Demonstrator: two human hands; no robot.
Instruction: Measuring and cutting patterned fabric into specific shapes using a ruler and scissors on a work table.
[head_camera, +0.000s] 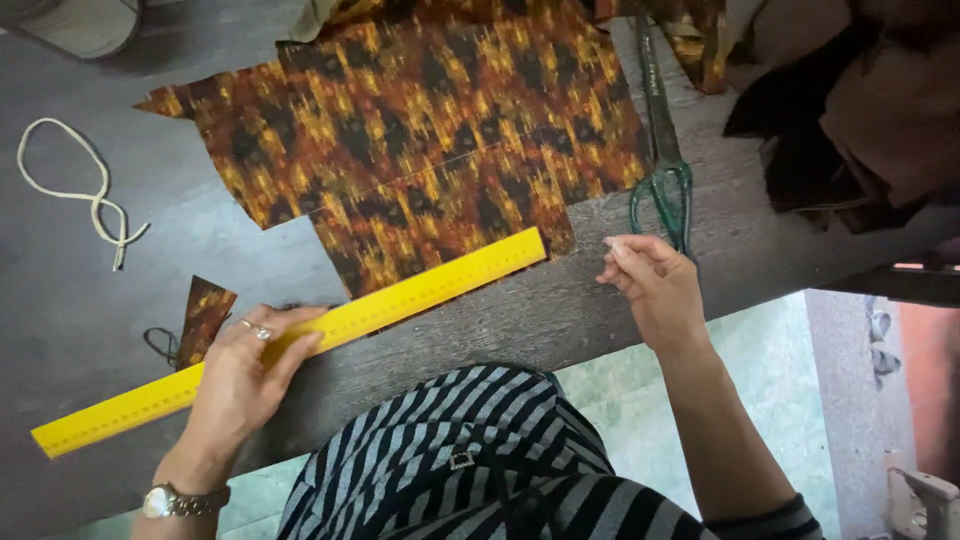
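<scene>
Left hand (240, 375) lies flat, fingers spread, pressing down on the long yellow plastic ruler (300, 340) near its middle; ring on one finger, wristwatch (165, 500) on the wrist. Ruler runs diagonally on the dark grey wooden table (90, 300), near-left end off the cloth, far-right end over the near edge of the orange-and-black patterned fabric piece (420, 140). Fabric lies flat, far centre of the table.

Right hand (650, 285) hovers right of the ruler's end, thumb and fingertips pinched together on something small and pale; cannot tell what. Just beyond it: large green-handled metal scissors (662, 150), blades pointing far.

Small scrap of the same patterned cloth (205, 318) just left of the left hand. White looped cord (80, 185) far left. Heap of dark cloth (850, 110) far right.
</scene>
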